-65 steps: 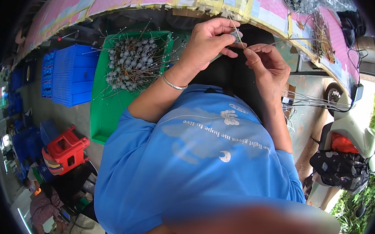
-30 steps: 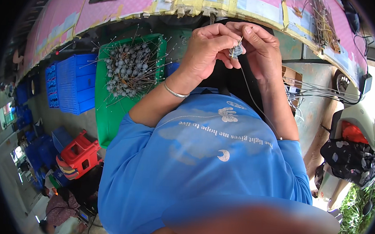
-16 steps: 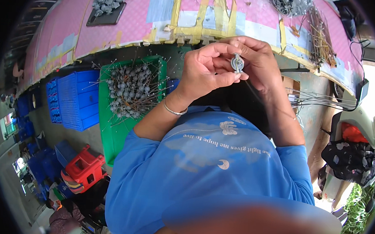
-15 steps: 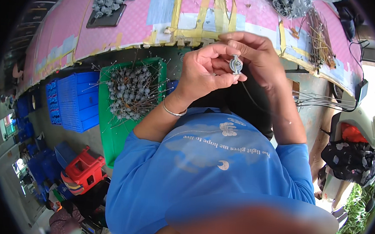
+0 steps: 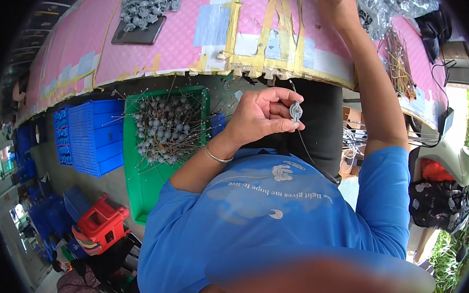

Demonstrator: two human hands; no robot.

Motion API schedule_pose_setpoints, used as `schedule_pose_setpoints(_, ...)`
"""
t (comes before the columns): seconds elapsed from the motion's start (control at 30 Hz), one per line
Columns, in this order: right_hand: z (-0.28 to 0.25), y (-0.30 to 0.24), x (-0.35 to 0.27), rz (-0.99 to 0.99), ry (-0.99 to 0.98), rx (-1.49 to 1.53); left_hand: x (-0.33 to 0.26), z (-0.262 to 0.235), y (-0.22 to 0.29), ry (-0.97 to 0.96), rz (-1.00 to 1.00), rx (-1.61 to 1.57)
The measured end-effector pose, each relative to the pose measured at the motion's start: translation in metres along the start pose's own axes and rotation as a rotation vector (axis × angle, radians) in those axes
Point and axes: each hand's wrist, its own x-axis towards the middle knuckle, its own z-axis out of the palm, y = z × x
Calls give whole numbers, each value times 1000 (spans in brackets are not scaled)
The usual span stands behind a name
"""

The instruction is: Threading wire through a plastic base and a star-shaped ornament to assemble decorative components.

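Observation:
Between the thumb and fingers of my left hand [image 5: 261, 115] is a small grey round part [image 5: 295, 112], with a thin wire [image 5: 305, 146] passing by it, above my lap just off the table's near edge. My left fingers are closed on the part. Stretched out over the far side of the table, my right hand [image 5: 337, 6] is partly cut off by the top of the picture, so its fingertips and anything in them are hidden. Beside it lie dark grey ring-like parts [image 5: 364, 18], partly under clear plastic.
A pink taped table [image 5: 143, 55] spans the top. On it rest a pile of grey parts [image 5: 149, 4], a phone [image 5: 139, 33] and a bundle of thin wires [image 5: 398, 62]. A green bin [image 5: 137, 194] of grey balls on wires stands left, next to blue crates [image 5: 92, 138].
My right hand has left the grey part and moved up and away over the table. The left hand keeps the part, now lower in the picture, and the wire shows beside it.

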Motion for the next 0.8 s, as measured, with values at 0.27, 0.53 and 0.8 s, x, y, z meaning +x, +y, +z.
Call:
schedule_pose_setpoints(0.27,-33,-24,-33,490,-243,417,-11,1,2,31,97,84)
schedule_pose_setpoints(0.53,-24,-23,-37,151,-277,29,-29,14,-2,97,143,90)
schedule_pose_setpoints(0.8,-25,-34,-58,-222,-217,2,-38,20,7,226,295,199)
